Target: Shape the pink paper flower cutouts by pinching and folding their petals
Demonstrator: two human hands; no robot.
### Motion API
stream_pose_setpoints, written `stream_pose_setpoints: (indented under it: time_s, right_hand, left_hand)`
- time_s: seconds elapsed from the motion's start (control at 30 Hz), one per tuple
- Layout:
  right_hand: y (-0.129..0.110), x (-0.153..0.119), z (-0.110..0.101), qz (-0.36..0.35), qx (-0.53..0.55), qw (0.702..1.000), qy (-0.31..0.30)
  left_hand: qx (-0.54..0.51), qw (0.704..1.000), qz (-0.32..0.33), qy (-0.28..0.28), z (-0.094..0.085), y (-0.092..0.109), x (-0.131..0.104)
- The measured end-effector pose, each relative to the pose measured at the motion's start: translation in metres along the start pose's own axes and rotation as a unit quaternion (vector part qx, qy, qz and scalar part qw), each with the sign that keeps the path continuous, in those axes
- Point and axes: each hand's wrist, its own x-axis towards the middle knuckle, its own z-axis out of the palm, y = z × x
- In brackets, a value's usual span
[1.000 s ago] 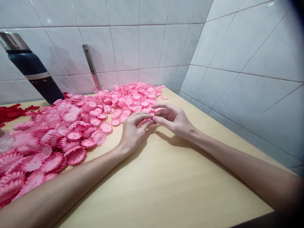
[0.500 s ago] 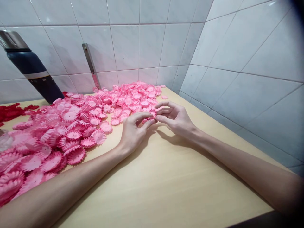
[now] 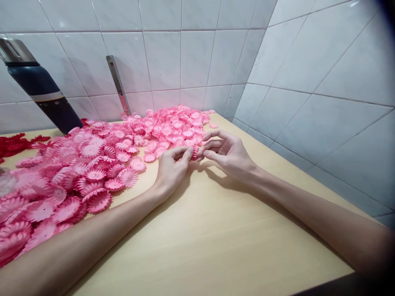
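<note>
My left hand (image 3: 173, 166) pinches a small pink scalloped flower piece (image 3: 195, 153) between thumb and fingers, just above the table. The piece is seen edge-on, its petals cupped. From the other side my right hand (image 3: 230, 154) comes close, its fingers curved and spread apart, the index finger raised. The lower right fingertips reach the piece's edge; whether they press on it I cannot tell. Behind and left of both hands spreads a large pile of pink fabric-like flower pieces (image 3: 95, 174), many with a small hole in the middle.
A dark blue bottle (image 3: 46, 96) with a metal cap stands at the back left. Red pieces (image 3: 15, 144) lie beside it. A metal strip (image 3: 117, 82) is against the tiled wall (image 3: 163, 57). The pale wooden table (image 3: 197, 238) meets the walls behind and right.
The flower piece has shifted slightly left with my left hand and turned edge-on. My right thumb has come away from it, while the right hand stays nearly in place.
</note>
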Motion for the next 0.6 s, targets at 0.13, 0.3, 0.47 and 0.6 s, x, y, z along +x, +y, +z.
stream_pose_setpoints:
  time_s: [0.13, 0.3, 0.47, 0.6]
  right_hand:
    - [-0.004, -0.001, 0.001, 0.015, 0.003, 1.000, -0.013]
    - [0.004, 0.001, -0.001, 0.012, 0.005, 1.000, 0.003]
    - [0.006, 0.001, -0.001, 0.027, 0.030, 0.999, 0.007]
    - [0.007, 0.001, -0.004, 0.027, 0.031, 0.999, -0.011]
  left_hand:
    - [-0.042, 0.999, -0.006, -0.004, -0.001, -0.005, 0.001]
    - [-0.029, 0.999, 0.038, 0.007, 0.000, 0.000, 0.000]
    - [-0.049, 0.997, 0.068, -0.006, 0.001, 0.005, -0.002]
    - [-0.063, 0.997, 0.048, 0.010, 0.001, 0.004, -0.002]
